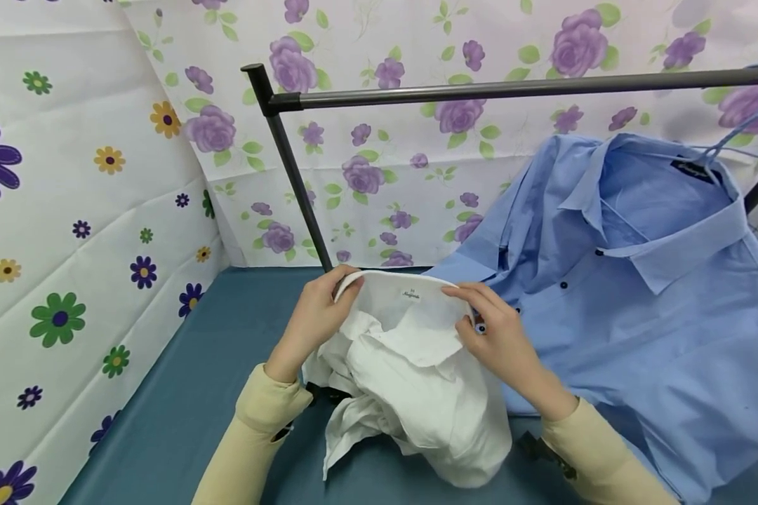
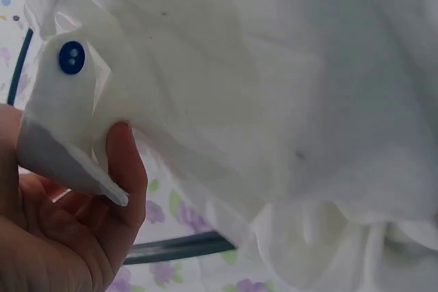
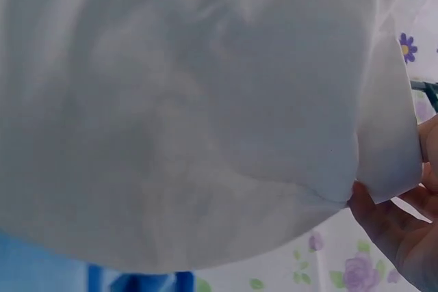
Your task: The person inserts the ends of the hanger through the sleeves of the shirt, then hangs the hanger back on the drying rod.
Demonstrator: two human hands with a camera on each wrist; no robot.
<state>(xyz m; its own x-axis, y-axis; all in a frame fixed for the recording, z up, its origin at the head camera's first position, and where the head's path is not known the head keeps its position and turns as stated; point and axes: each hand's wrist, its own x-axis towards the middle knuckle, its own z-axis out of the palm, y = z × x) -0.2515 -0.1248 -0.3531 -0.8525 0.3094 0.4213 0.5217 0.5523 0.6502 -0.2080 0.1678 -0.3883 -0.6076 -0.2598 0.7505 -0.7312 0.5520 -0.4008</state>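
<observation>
A crumpled white shirt hangs from both hands over the dark teal tabletop, its collar band stretched between them. A small dark-lettered label shows inside the neck. At the left end of the collar, my left hand pinches the fabric between thumb and fingers. My right hand grips the opposite end the same way. In the left wrist view, a dark blue button sits on the collar corner beside the fingers. White cloth fills most of the right wrist view, with the right hand holding its edge.
To the right, a light blue shirt hangs on a blue hanger from a black metal rack. The rack's upright stands behind the left hand. Floral sheets cover the walls behind the teal tabletop.
</observation>
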